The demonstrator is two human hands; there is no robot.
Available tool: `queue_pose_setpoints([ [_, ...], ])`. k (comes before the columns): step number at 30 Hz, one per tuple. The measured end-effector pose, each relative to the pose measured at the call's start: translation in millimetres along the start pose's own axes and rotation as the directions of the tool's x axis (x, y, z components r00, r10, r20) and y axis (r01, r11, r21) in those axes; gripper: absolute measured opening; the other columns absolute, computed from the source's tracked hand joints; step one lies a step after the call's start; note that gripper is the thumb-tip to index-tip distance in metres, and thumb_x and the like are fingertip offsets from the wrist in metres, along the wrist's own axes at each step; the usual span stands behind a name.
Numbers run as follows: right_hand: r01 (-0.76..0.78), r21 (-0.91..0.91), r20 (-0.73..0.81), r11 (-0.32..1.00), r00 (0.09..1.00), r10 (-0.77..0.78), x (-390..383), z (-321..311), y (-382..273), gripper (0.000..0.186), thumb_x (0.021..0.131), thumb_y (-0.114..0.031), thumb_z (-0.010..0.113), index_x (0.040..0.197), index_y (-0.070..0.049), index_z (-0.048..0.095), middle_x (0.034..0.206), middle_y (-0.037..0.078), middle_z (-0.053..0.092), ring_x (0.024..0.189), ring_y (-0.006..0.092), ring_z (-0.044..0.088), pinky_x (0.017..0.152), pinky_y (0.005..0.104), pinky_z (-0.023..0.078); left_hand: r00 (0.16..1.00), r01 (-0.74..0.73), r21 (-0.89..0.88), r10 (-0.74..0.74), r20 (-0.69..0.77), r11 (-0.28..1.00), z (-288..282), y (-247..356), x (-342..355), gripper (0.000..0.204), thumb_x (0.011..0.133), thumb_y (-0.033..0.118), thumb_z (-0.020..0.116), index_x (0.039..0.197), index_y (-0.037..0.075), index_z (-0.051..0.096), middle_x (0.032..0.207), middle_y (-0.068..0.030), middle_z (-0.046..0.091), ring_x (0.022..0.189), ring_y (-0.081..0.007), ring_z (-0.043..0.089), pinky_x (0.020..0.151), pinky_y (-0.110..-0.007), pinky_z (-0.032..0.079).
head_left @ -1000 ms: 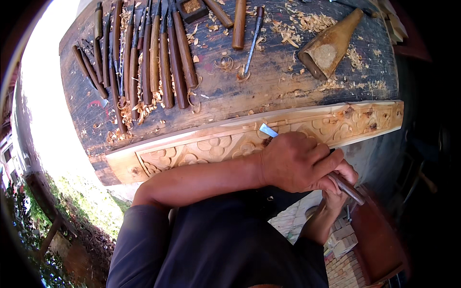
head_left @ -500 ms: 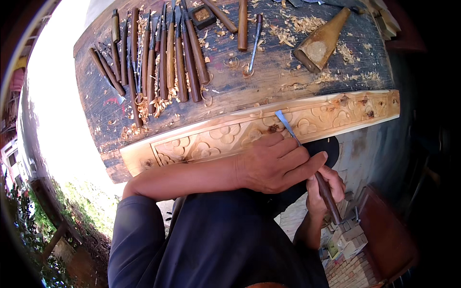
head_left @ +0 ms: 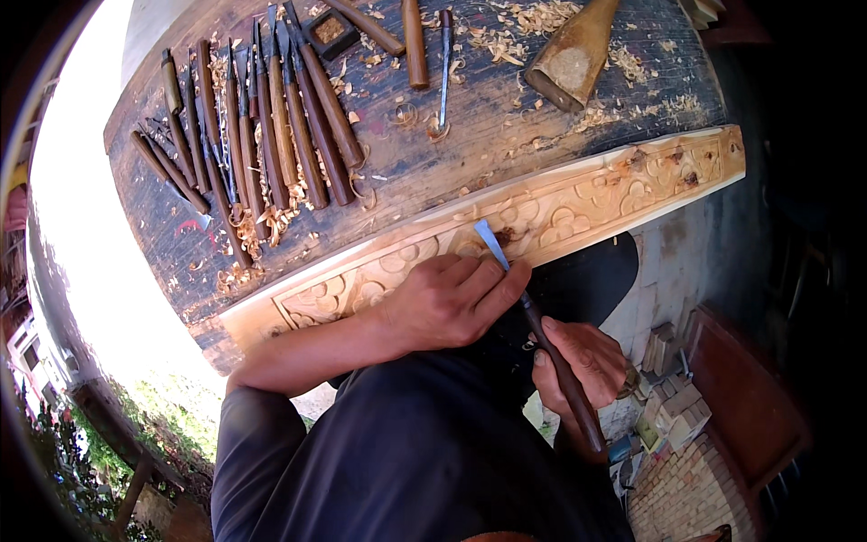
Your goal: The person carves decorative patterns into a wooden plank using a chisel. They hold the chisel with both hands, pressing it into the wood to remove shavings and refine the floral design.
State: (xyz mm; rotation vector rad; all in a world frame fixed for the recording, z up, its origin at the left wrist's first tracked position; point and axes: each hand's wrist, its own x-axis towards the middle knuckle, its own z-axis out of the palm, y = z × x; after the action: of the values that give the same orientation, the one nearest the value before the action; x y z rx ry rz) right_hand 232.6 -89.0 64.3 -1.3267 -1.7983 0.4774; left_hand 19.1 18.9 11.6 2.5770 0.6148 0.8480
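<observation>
A long pale board (head_left: 587,203) with carved quatrefoil and border patterns lies along the near edge of the bench, marked by dark knots. A chisel (head_left: 571,393) with a dark wooden handle angles up to the board, its flat steel blade on the carving near a knot. My left hand (head_left: 442,303) rests on the board's lower part with curled fingers gripping the chisel near its blade. My right hand (head_left: 578,366), below the board's edge, is closed around the handle, the thumb along it.
The worn bench (head_left: 163,262) holds several wood-handled chisels (head_left: 325,149) in a row, a small dark square block (head_left: 330,32), a wooden mallet (head_left: 564,68) and curled shavings (head_left: 519,32). Beneath, at right, are stacked blocks (head_left: 677,411) and a reddish panel (head_left: 741,379).
My left hand has moved leftward along the board, and the chisel with it, now held at a steeper angle. My right hand has come out more visibly, lower and left. The view has shifted.
</observation>
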Motion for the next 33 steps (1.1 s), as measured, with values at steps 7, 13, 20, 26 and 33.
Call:
queue_pose_setpoints([
  [7,0.034,-0.006,0.039,0.999,0.999,-0.034,0.9,2.3,0.4,0.043,0.083,0.003,0.078,0.124,0.015,0.072,0.086,0.022,0.078,0.068,0.0325,0.078,0.06,0.039,0.064,0.999,0.02,-0.028,-0.021,-0.032,0.999,2.7,-2.4,-3.1,0.046,0.079,0.013,0.073,0.123,-0.002,0.074,0.085,-0.0034,0.061,0.064,-0.0142,0.061,0.052,-0.03,0.049],
  [13,0.028,-0.022,0.019,0.999,0.999,-0.028,-1.7,3.7,-1.9,0.041,0.083,0.004,0.078,0.122,0.015,0.072,0.087,0.022,0.078,0.068,0.0324,0.078,0.06,0.0388,0.064,1.0,0.005,-0.023,-0.005,-0.002,1.0,1.4,-1.6,-5.0,0.045,0.08,0.014,0.072,0.121,-0.004,0.072,0.091,-0.0052,0.063,0.073,-0.015,0.067,0.058,-0.029,0.055],
  [20,0.0,-0.006,0.03,1.0,1.0,0.0,-1.0,4.6,-1.4,0.041,0.082,0.005,0.079,0.121,0.014,0.073,0.086,0.023,0.078,0.067,0.0321,0.078,0.06,0.0387,0.063,1.0,0.013,-0.006,-0.013,-0.016,1.0,3.0,-2.8,-5.2,0.044,0.08,0.015,0.072,0.121,-0.003,0.072,0.088,-0.0039,0.06,0.071,-0.0142,0.066,0.057,-0.029,0.054],
  [26,-0.021,-0.026,0.015,0.999,1.0,0.021,-2.3,4.8,-4.6,0.043,0.081,0.005,0.079,0.123,0.012,0.074,0.086,0.022,0.079,0.066,0.0313,0.077,0.059,0.0386,0.063,1.0,0.015,-0.005,-0.015,-0.012,1.0,1.2,-2.2,-4.5,0.044,0.079,0.015,0.072,0.12,-0.002,0.072,0.088,-0.003,0.06,0.07,-0.0138,0.065,0.056,-0.029,0.054],
  [33,-0.012,-0.013,0.007,1.0,1.0,0.012,-1.6,6.1,-2.7,0.042,0.081,0.005,0.079,0.122,0.012,0.075,0.086,0.022,0.079,0.066,0.0308,0.077,0.059,0.0379,0.062,0.999,0.026,-0.004,-0.026,-0.018,1.0,2.4,-1.9,-3.8,0.042,0.081,0.014,0.071,0.119,-0.002,0.071,0.088,-0.0033,0.06,0.071,-0.0141,0.066,0.057,-0.03,0.055],
])
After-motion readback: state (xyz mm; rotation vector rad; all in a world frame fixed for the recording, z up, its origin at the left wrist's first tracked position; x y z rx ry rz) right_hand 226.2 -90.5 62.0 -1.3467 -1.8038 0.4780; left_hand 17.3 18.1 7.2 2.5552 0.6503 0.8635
